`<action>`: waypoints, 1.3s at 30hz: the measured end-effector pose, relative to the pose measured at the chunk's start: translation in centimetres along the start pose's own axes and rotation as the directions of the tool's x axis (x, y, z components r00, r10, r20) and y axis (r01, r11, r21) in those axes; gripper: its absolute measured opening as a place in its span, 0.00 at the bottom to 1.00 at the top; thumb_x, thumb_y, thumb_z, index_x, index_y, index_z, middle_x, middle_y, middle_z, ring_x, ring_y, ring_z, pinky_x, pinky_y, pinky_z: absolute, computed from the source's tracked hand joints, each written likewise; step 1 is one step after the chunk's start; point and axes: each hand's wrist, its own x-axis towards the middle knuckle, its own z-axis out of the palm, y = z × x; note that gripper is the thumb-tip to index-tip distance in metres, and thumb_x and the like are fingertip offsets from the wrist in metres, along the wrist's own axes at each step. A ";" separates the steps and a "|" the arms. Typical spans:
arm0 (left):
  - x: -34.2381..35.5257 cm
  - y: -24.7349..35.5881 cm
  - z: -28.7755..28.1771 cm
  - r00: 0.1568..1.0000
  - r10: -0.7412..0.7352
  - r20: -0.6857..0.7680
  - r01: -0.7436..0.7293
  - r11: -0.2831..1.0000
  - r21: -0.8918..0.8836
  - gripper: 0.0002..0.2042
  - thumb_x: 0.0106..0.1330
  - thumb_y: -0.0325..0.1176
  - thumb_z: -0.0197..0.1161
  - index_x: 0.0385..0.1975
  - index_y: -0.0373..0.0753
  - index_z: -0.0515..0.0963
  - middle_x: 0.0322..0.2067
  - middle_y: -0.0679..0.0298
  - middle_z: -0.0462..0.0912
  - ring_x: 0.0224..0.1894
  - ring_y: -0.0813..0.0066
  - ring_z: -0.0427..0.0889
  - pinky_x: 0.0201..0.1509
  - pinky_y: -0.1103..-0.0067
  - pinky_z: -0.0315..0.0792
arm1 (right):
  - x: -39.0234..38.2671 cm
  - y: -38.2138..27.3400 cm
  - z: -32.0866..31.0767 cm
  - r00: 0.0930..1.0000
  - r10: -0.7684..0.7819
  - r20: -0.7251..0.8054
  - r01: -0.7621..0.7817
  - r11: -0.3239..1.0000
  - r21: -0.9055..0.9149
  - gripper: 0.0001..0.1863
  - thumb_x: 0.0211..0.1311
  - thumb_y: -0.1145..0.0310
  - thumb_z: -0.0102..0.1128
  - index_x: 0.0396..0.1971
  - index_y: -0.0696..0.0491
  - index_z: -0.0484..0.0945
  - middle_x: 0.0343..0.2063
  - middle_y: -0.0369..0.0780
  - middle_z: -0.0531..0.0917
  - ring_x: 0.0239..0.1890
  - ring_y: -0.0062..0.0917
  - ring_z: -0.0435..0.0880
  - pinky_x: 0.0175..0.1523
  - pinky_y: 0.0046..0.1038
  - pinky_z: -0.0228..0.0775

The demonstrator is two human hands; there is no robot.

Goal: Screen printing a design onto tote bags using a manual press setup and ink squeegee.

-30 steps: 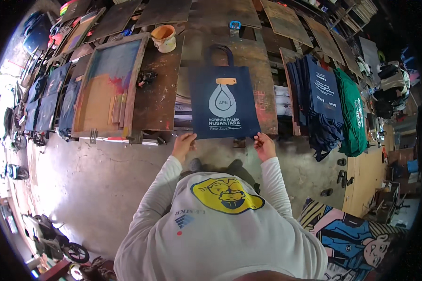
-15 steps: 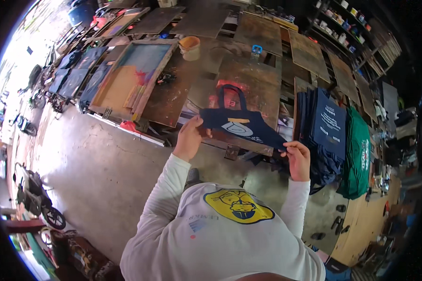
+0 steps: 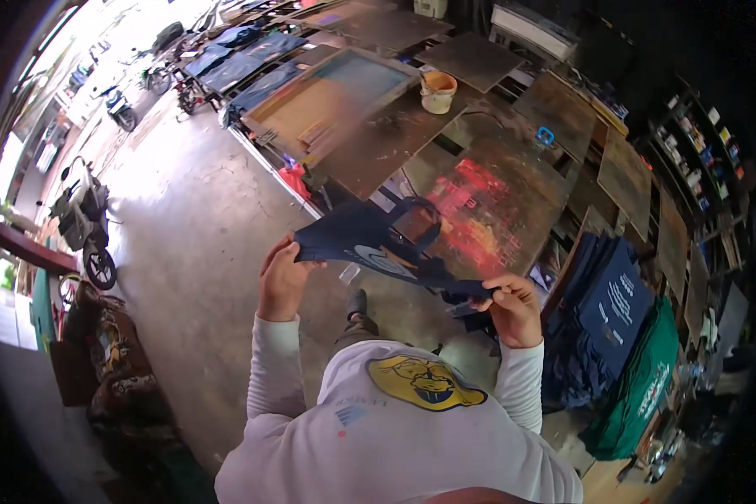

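A navy tote bag [image 3: 338,231] with a pale print hangs stretched between my two hands, over the floor at the near edge of the worktable. My left hand [image 3: 280,284] is closed on one corner of it. My right hand [image 3: 517,312] pinches the opposite corner between thumb and fingers. The bag's handle loop stands up on the far side, in front of a board [image 3: 539,191] stained with red paint. Part of the bag's print is folded out of sight.
A stack of printed navy bags [image 3: 606,290] hangs at the right, beside green bags [image 3: 632,399]. Across the table lie a wooden-framed printing screen [image 3: 357,71], a paint bucket [image 3: 437,99] and a blue clip [image 3: 545,135]. A motorbike [image 3: 82,210] stands at the left.
My view has swung left, so the table now appears farther right. The bag has moved off the red-stained board to above the floor, still held in both hands.
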 end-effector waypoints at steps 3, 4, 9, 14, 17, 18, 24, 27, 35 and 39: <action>-0.9 0.2 2.0 0.951 0.105 -0.292 -0.080 0.992 0.096 0.13 0.79 0.27 0.49 0.55 0.28 0.75 0.50 0.53 0.81 0.53 0.57 0.82 0.57 0.57 0.77 | 0.6 0.1 0.4 1.000 0.008 0.010 -0.007 0.997 -0.072 0.13 0.69 0.76 0.61 0.50 0.65 0.83 0.35 0.44 0.90 0.40 0.30 0.90 0.54 0.31 0.78; -0.7 0.1 2.6 0.955 0.137 -0.263 -0.102 0.985 0.141 0.13 0.79 0.28 0.49 0.55 0.28 0.75 0.52 0.53 0.81 0.55 0.57 0.81 0.59 0.56 0.75 | 0.7 0.3 0.4 1.000 -0.001 -0.012 0.000 0.997 -0.076 0.13 0.70 0.76 0.61 0.50 0.65 0.83 0.37 0.44 0.89 0.42 0.30 0.90 0.55 0.30 0.78; 2.5 -0.9 5.1 0.981 0.127 -0.150 -0.091 0.971 0.223 0.13 0.80 0.26 0.48 0.57 0.28 0.74 0.54 0.56 0.80 0.59 0.62 0.81 0.68 0.54 0.72 | 0.5 1.1 -0.7 1.000 -0.010 -0.021 0.009 0.998 -0.061 0.14 0.72 0.73 0.61 0.52 0.65 0.82 0.46 0.45 0.88 0.51 0.34 0.89 0.62 0.32 0.73; 8.6 -3.8 7.7 0.994 0.046 -0.097 -0.028 0.983 0.179 0.10 0.79 0.25 0.53 0.54 0.31 0.75 0.44 0.66 0.77 0.51 0.76 0.81 0.68 0.57 0.74 | 0.2 -0.3 -2.3 0.994 -0.044 -0.100 0.037 0.997 -0.072 0.17 0.74 0.71 0.59 0.55 0.65 0.81 0.52 0.48 0.86 0.58 0.41 0.84 0.70 0.38 0.67; 13.6 -6.3 9.9 0.996 -0.032 -0.078 0.047 0.980 0.195 0.06 0.77 0.25 0.57 0.49 0.33 0.76 0.39 0.70 0.72 0.47 0.80 0.80 0.68 0.56 0.75 | 1.0 -2.1 -3.3 0.977 -0.137 -0.166 0.108 0.979 -0.171 0.22 0.75 0.67 0.58 0.62 0.65 0.76 0.60 0.52 0.80 0.65 0.43 0.78 0.74 0.41 0.62; 15.7 -7.2 10.6 0.998 -0.059 -0.024 0.063 0.981 0.184 0.06 0.77 0.25 0.58 0.48 0.33 0.76 0.40 0.69 0.73 0.47 0.79 0.80 0.68 0.56 0.75 | 1.4 -2.7 -3.5 0.960 -0.186 -0.209 0.144 0.969 -0.201 0.23 0.74 0.66 0.58 0.63 0.64 0.75 0.62 0.53 0.79 0.67 0.45 0.77 0.75 0.43 0.61; 30.1 -13.3 16.3 0.954 -0.269 0.129 0.271 0.963 0.003 0.07 0.75 0.27 0.60 0.48 0.34 0.74 0.44 0.62 0.77 0.58 0.59 0.82 0.66 0.59 0.77 | 7.9 -9.2 -6.0 0.850 -0.445 -0.282 0.320 0.861 -0.395 0.31 0.77 0.59 0.55 0.72 0.61 0.65 0.70 0.53 0.70 0.71 0.45 0.72 0.77 0.43 0.57; 37.3 -16.1 19.4 0.930 -0.258 0.263 0.274 0.961 -0.024 0.06 0.76 0.28 0.56 0.46 0.33 0.74 0.55 0.53 0.79 0.63 0.48 0.79 0.67 0.57 0.76 | 11.6 -13.9 -6.8 0.781 -0.459 -0.424 0.320 0.877 -0.358 0.29 0.77 0.62 0.54 0.73 0.57 0.66 0.71 0.48 0.71 0.71 0.38 0.72 0.76 0.39 0.59; 45.3 -27.1 10.7 0.903 -0.218 0.371 -0.055 0.797 0.602 0.08 0.75 0.31 0.58 0.44 0.34 0.81 0.51 0.52 0.86 0.56 0.61 0.85 0.64 0.68 0.76 | 18.3 -11.1 -16.0 0.779 -0.555 -0.293 0.120 0.591 -0.798 0.29 0.77 0.61 0.56 0.71 0.59 0.67 0.71 0.42 0.72 0.73 0.36 0.70 0.72 0.35 0.65; 35.0 -35.6 -1.9 0.738 -0.611 0.286 -0.369 -0.012 0.929 0.33 0.61 0.42 0.73 0.67 0.41 0.72 0.63 0.48 0.77 0.67 0.42 0.74 0.71 0.62 0.69 | 19.8 5.5 -19.1 0.828 -0.302 -0.472 -0.374 0.329 -0.867 0.27 0.70 0.60 0.66 0.66 0.52 0.76 0.66 0.50 0.76 0.68 0.41 0.76 0.72 0.34 0.67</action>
